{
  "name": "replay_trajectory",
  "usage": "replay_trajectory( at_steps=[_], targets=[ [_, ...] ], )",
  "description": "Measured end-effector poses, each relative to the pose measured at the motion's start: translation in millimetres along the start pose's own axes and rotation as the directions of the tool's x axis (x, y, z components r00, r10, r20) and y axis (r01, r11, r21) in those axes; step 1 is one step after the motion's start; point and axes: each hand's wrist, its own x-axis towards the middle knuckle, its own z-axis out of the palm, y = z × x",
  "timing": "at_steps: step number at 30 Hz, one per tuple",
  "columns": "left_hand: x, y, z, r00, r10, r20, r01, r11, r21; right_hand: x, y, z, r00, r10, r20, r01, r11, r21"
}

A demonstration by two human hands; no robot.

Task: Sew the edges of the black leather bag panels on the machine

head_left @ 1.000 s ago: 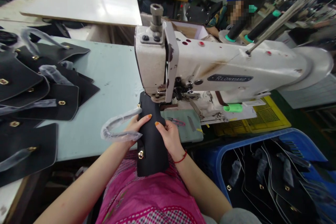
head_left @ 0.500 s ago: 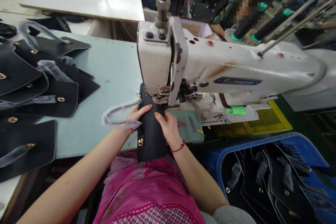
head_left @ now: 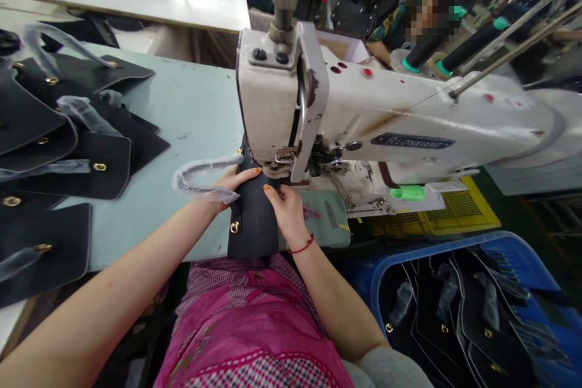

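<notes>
A black bag panel [head_left: 254, 218] lies lengthwise on the sewing bed, its far part under the head of the white sewing machine [head_left: 268, 103]. My left hand [head_left: 227, 185] grips its left edge, thumb on top, fingers partly hidden by the handle. That plastic-wrapped handle [head_left: 182, 176] loops out to the left from the panel, with gold-coloured hardware [head_left: 234, 227] at its near end. My right hand [head_left: 287, 209] holds the right edge, thumb on the surface and the other fingers curled at the side. The needle area is hidden behind the machine head.
Several black panels [head_left: 104, 154] with wrapped handles are piled on the left of the pale table [head_left: 195, 97]. A blue basket [head_left: 379, 279] of similar panels stands at the lower right, near a yellow crate [head_left: 473, 209]. Another person [head_left: 391, 27] sits beyond the machine.
The panel has slid forward, away from my body and further under the machine head. Both hands have moved forward with it, keeping their hold.
</notes>
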Motion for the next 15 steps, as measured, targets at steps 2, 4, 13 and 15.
replay_trajectory(
  at_steps=[2,4,13,15],
  targets=[
    [1.1,2.7,-3.6,1.0,-0.001,0.007,0.001,1.0,-0.001,-0.2,-1.6,-2.1,1.0,-0.007,0.005,0.007,1.0,-0.02],
    [1.0,5.0,-7.1,1.0,0.006,0.009,-0.006,1.0,0.0,0.5,-2.6,-5.5,1.0,-0.025,0.003,0.025,0.999,-0.035],
    [-1.2,15.4,-7.9,0.989,-0.122,0.08,0.121,0.992,0.021,10.7,1.3,-8.8,0.997,-0.039,-0.062,0.039,0.999,-0.006],
    [0.2,15.2,-6.3,0.987,-0.145,0.073,0.146,0.989,-0.005,11.1,2.1,-7.3,0.998,-0.031,-0.062,0.033,0.999,0.019]
  ],
)
